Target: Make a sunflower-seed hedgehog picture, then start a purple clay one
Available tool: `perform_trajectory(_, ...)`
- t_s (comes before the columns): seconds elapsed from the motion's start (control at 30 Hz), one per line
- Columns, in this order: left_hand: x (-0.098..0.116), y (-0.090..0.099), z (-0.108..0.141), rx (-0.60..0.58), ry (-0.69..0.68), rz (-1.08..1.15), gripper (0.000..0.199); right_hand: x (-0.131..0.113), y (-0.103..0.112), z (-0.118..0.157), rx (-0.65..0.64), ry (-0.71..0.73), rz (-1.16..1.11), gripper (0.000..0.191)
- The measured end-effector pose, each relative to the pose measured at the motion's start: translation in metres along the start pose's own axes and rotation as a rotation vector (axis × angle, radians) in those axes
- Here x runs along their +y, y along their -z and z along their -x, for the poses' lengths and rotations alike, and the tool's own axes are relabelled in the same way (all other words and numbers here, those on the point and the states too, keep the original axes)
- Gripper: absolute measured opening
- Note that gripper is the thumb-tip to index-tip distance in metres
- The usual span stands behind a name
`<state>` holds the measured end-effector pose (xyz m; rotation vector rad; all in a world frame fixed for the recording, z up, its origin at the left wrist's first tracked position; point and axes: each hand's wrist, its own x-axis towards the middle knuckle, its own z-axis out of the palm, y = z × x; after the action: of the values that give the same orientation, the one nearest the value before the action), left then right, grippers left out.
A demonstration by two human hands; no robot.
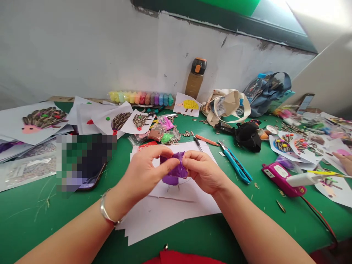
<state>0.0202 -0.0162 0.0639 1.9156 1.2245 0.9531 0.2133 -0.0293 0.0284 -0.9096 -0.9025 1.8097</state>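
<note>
Between my two hands, over the white paper, is a small clear packet of purple modelling clay (178,169). My left hand (150,165) pinches its left side with thumb and fingers, a metal bangle on that wrist. On the packet's right edge, the fingertips of my right hand (202,170) are closed. Below lies a stack of white paper (167,216), its top sheet bearing a patch of purple clay (169,180) and thin drawn lines. My hands partly cover the drawing.
Right of the paper lie an orange clay tool (206,140), a black pen (197,143) and a blue utility knife (235,161). Clay packets (158,132) and sunflower seeds sit behind my hands. A magenta power strip (283,179) and another person's hand (344,161) are at right.
</note>
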Motion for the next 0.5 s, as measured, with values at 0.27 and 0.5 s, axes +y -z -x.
perform_trajectory(0.27,0.006,-0.003,0.003,-0.167,0.077,0.013,0.016,0.001,-0.01,0.005,0.054,0.112,0.17,0.012)
perform_trajectory(0.5,0.005,-0.004,0.001,-0.244,0.092,-0.006,0.02,-0.005,-0.014,0.007,0.134,0.097,0.416,0.011)
